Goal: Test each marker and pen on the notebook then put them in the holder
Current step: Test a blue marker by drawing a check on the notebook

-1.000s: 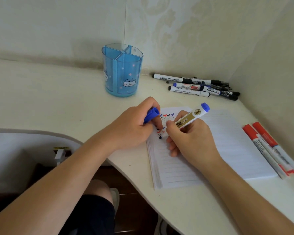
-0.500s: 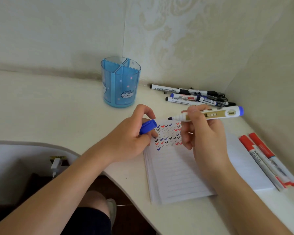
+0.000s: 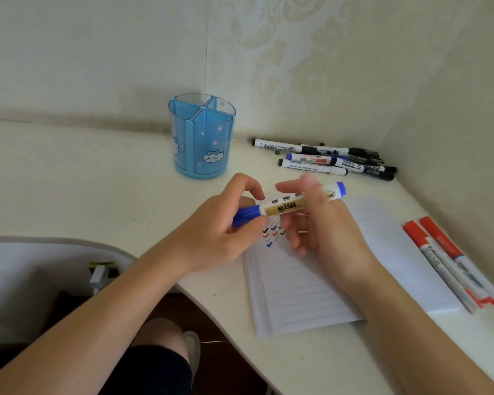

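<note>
Over my notebook [image 3: 297, 295], above its rows of small ticks, I hold the blue marker [image 3: 283, 208]: white barrel, gold label, blue at both ends. My left hand [image 3: 220, 229] pinches the capped end; my right hand [image 3: 325, 229], blurred, curls round the barrel. Beyond stands the blue holder [image 3: 201, 138], upright, split into compartments. The marker lies nearly level, cap leftward, tail slightly higher.

The 2 forearms [image 3: 97, 309] are bare down to the left hand [image 3: 220, 232] and right hand [image 3: 325, 232]. Near left, dark shorts [image 3: 154, 372] end above a knee [image 3: 160, 332], beside a pale shoe [image 3: 193, 346].
</note>
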